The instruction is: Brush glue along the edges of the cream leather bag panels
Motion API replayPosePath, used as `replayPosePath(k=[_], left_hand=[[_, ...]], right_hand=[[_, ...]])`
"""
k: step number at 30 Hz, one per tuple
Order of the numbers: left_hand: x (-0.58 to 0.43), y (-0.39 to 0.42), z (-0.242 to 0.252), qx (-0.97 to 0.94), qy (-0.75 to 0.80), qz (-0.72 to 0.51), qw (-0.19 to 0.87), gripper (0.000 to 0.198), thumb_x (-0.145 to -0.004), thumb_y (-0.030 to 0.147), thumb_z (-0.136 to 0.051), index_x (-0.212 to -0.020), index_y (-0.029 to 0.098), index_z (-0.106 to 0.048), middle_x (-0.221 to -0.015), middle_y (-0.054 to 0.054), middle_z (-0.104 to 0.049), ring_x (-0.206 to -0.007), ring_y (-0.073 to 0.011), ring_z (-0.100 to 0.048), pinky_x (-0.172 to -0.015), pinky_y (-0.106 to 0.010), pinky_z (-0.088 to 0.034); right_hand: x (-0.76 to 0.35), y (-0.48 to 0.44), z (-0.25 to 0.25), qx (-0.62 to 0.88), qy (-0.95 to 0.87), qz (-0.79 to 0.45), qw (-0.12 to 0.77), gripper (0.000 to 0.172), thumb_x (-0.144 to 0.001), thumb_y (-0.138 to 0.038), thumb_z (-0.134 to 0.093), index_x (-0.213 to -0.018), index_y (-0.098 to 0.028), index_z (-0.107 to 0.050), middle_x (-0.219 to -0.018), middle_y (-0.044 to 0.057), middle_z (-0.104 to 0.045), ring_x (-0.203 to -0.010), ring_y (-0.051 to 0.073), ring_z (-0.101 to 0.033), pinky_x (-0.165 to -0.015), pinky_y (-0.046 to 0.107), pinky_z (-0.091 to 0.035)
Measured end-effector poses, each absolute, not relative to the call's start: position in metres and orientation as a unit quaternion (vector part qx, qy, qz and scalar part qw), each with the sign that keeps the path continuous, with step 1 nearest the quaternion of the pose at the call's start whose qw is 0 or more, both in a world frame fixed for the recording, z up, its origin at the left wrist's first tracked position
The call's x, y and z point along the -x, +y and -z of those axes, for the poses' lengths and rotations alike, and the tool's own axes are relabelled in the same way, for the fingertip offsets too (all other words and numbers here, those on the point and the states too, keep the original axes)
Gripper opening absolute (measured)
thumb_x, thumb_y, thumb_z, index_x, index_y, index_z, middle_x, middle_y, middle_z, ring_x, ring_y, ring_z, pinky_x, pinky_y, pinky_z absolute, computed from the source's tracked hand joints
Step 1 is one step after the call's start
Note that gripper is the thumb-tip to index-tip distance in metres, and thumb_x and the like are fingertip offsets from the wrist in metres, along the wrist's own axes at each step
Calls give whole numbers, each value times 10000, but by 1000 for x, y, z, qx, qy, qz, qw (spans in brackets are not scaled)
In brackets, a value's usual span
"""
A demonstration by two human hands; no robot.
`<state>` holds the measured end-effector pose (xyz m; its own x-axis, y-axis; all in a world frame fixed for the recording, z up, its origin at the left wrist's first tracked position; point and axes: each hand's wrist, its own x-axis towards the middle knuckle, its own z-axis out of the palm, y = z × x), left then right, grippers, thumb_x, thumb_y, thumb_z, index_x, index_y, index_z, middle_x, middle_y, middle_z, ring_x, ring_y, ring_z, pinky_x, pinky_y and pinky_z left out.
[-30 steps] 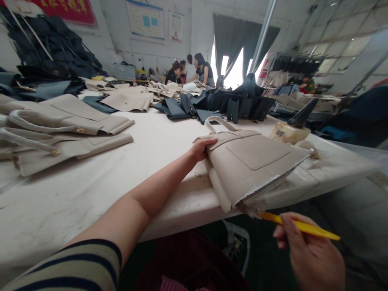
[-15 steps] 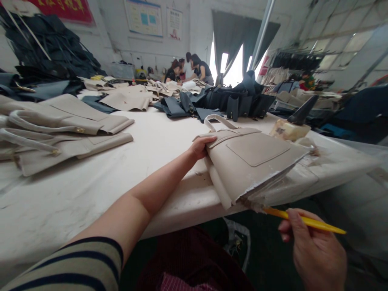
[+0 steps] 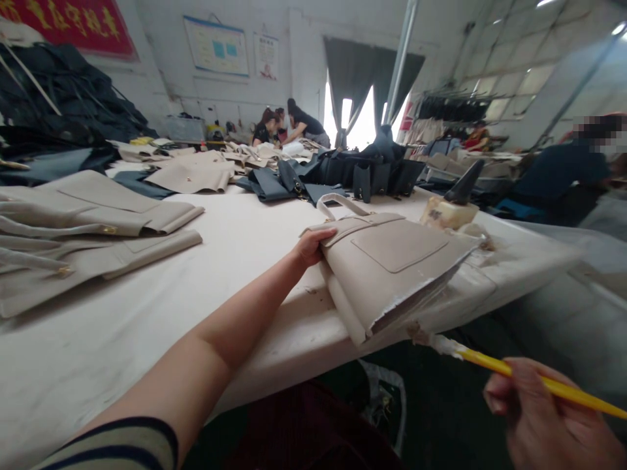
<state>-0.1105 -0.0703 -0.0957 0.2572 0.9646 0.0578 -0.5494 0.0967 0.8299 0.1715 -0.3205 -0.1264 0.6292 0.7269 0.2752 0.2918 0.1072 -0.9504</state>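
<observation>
A beige handbag (image 3: 392,254) lies at the table's near edge, its unfinished open end turned toward my right side. My left hand (image 3: 313,245) grips the bag's top edge near the handle (image 3: 337,201), thumb on top and the other fingers hidden. In my right hand (image 3: 543,405) is a brush (image 3: 514,371) with a yellow handle and a whitish, caked head. The brush tip hangs just beyond the bag's raw edge, apart from it. White residue streaks that edge.
Beige bag pieces (image 3: 112,202) lie stacked on the left of the white-covered table (image 3: 235,248). Dark blue bags (image 3: 362,166) stand farther back. A stained yellowish container (image 3: 448,212) with a dark piece on top sits behind the bag. Several people work in the background.
My right hand has drawn the brush away from the bag's open end, rightward and down. My left hand keeps its grip on the bag. The view has turned a little to the right.
</observation>
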Motion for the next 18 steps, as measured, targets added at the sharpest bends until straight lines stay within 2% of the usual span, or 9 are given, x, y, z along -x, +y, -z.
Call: replayPosePath(k=[3, 7, 13, 18], left_hand=[[112, -69, 94, -396, 272, -544, 688, 328, -597, 235, -808, -887, 91, -752, -819, -114, -769, -818, -275, -714, -895, -417, -535], [112, -70, 93, -405, 275, -538, 686, 335, -603, 249, -809, -894, 93, -753, -801, -115, -765, -827, -286, -718, -885, -416, -545], [111, -73, 92, -404, 278, -550, 676, 331, -596, 242, -814, -889, 101, -754, -810, -115, -770, -817, -291, -724, -887, -423, -560], [112, -71, 93, -407, 275, -550, 675, 333, -592, 245, -823, -880, 94, -753, -817, -113, -770, -753, -259, -718, -832, -399, -576]], right_hand=[[-193, -324, 121, 609, -294, -209, 707, 462, -722, -643, -784, -774, -223, -600, -655, 0, -552, -604, 152, -498, -501, 251, -420], [-216, -308, 103, 610, -282, -161, 723, 486, -670, -637, -804, -771, -202, -612, -644, 23, -563, -579, 150, -491, -506, 262, -420], [-246, -229, 87, 672, -389, -119, 619, 583, -731, -755, -631, -787, -176, -597, -645, 43, -607, -512, 156, -530, -528, 293, -448], [-230, -211, 99, 701, -442, -114, 547, 629, -665, -801, -589, -616, -174, -598, -518, 66, -567, -438, 194, -533, -506, 328, -448]])
